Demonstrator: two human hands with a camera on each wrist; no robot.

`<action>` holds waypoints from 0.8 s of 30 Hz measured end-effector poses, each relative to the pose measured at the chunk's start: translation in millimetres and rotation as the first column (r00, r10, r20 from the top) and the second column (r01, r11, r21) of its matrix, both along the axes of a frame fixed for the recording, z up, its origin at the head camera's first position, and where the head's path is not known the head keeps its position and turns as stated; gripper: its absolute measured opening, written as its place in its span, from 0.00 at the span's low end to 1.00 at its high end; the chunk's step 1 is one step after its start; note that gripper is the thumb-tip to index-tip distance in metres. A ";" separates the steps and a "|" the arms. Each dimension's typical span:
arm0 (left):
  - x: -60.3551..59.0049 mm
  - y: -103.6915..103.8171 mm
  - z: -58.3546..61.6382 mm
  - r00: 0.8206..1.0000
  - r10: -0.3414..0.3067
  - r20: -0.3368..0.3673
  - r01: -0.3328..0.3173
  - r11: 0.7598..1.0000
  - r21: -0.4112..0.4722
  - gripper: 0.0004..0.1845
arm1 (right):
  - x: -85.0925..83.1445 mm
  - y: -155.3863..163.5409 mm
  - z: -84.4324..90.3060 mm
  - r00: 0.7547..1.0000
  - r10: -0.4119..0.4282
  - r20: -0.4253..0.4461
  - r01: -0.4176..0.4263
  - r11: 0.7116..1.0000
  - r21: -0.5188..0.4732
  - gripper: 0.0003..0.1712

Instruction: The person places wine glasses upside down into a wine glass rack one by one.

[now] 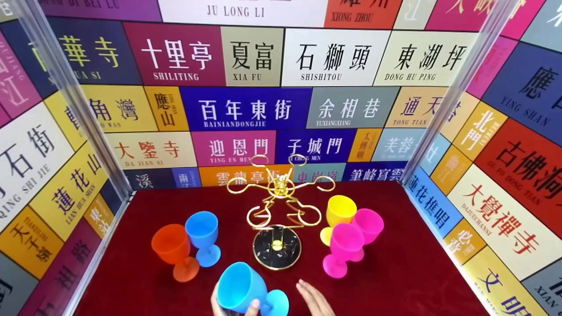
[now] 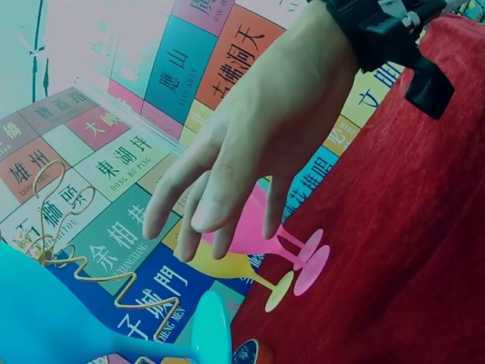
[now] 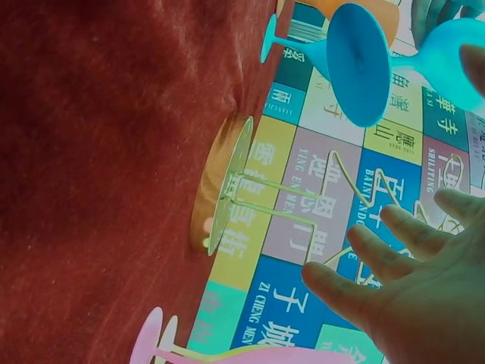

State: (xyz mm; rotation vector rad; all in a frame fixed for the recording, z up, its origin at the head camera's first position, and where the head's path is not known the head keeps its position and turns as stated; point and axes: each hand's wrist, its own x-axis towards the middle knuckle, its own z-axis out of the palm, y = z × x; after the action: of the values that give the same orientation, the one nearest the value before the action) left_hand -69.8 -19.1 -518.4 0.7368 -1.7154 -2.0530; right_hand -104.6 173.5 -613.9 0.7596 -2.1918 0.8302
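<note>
My left hand (image 1: 239,308) grips a light blue goblet (image 1: 243,287) at the near edge of the red cloth, tilted with its mouth towards me. The same goblet (image 2: 38,318) fills the lower left of the left wrist view. My right hand (image 1: 314,300) hovers just right of the goblet's foot, fingers straight and loosely spread, holding nothing. This right hand (image 2: 250,152) also shows in the left wrist view, and its fingers (image 3: 394,254) show in the right wrist view. A gold wire rack (image 1: 279,193) on a round black base (image 1: 276,252) stands just beyond both hands.
An orange goblet (image 1: 173,248) and a blue goblet (image 1: 203,232) stand left of the rack. A yellow goblet (image 1: 340,210) and two pink goblets (image 1: 344,245) stand right of it. Printed walls (image 1: 246,109) close in the red cloth (image 1: 417,272) on three sides.
</note>
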 end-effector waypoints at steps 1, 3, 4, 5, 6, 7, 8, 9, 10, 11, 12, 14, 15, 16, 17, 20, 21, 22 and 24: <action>0.7 -0.4 -0.3 1.000 -0.005 0.007 0.005 1.000 -0.001 0.52 | 0.6 0.1 1.2 1.000 0.006 0.010 -0.006 1.000 0.008 0.37; 1.8 -1.8 -0.8 0.999 -0.022 0.028 0.022 1.000 0.005 0.53 | 1.7 0.7 3.8 0.999 0.017 0.034 -0.018 1.000 0.024 0.38; 2.2 -2.7 -0.9 0.998 -0.035 0.046 0.035 0.999 0.007 0.53 | 2.0 1.2 5.2 0.999 0.024 0.047 -0.025 0.999 0.029 0.38; 2.5 -3.5 -1.5 0.998 -0.047 0.047 0.046 0.999 0.014 0.53 | 2.3 1.7 6.7 0.998 0.032 0.062 -0.035 0.999 0.033 0.38; 2.6 -4.0 -1.9 0.997 -0.061 0.048 0.060 0.998 0.023 0.53 | 2.6 2.2 8.2 0.996 0.041 0.075 -0.043 0.998 0.035 0.39; 3.0 -4.1 -2.2 0.996 -0.074 0.053 0.072 0.997 0.027 0.53 | 2.9 2.6 9.4 0.995 0.046 0.084 -0.050 0.998 0.040 0.39; 3.1 -4.1 -2.7 0.995 -0.086 0.059 0.084 0.996 0.026 0.53 | 3.2 2.7 10.4 0.995 0.051 0.088 -0.055 0.997 0.045 0.39; 3.4 -3.7 -2.7 0.994 -0.093 0.059 0.091 0.995 0.030 0.53 | 3.6 2.7 11.3 0.994 0.055 0.090 -0.060 0.997 0.050 0.39; 3.7 -2.8 -2.7 0.994 -0.096 0.053 0.095 0.995 0.033 0.53 | 3.8 2.7 12.3 0.995 0.057 0.087 -0.063 0.996 0.060 0.40; 4.2 -1.8 -2.6 0.994 -0.099 0.054 0.097 0.995 0.034 0.53 | 3.9 2.6 13.1 0.995 0.058 0.084 -0.064 0.996 0.070 0.40; 4.7 -0.8 -1.8 0.994 -0.098 0.053 0.097 0.995 0.032 0.53 | 4.2 2.3 13.8 0.995 0.056 0.082 -0.062 0.995 0.079 0.40; 5.6 0.9 -1.2 0.994 -0.095 0.047 0.094 0.995 0.023 0.52 | 4.5 1.8 14.9 0.996 0.054 0.077 -0.061 0.994 0.093 0.40; 6.0 1.6 -0.8 0.995 -0.091 0.035 0.091 0.996 0.021 0.51 | 4.6 1.6 15.5 0.996 0.055 0.077 -0.062 0.994 0.095 0.39; 6.4 2.0 -0.7 0.995 -0.093 0.036 0.092 0.996 0.014 0.51 | 4.4 1.5 16.0 0.996 0.056 0.075 -0.063 0.993 0.097 0.39; 6.4 2.1 -1.0 0.995 -0.095 0.042 0.095 0.995 0.006 0.50 | 4.1 1.6 16.5 0.995 0.060 0.073 -0.067 0.993 0.096 0.39; 6.5 1.5 -2.3 0.992 -0.116 0.045 0.116 0.993 0.005 0.51 | 2.5 2.1 18.4 0.995 0.078 0.055 -0.083 0.992 0.095 0.40; 6.4 0.9 -2.9 0.990 -0.128 0.063 0.127 0.992 0.006 0.52 | 1.9 2.3 19.0 0.995 0.084 0.052 -0.088 0.992 0.095 0.40; 6.3 0.4 -3.8 0.986 -0.142 0.082 0.142 0.990 0.011 0.54 | 1.5 2.5 19.6 0.995 0.088 0.051 -0.093 0.991 0.096 0.40; 5.8 -0.4 -6.3 0.981 -0.166 0.103 0.165 0.986 0.021 0.55 | 1.4 2.7 21.0 0.995 0.085 0.058 -0.091 0.991 0.101 0.41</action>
State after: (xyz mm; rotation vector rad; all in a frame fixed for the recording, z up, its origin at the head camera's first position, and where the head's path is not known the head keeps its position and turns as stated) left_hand -63.9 -19.5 -524.7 0.7395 -1.8809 -2.1712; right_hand -103.2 176.2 -592.9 0.9005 -2.2770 0.7928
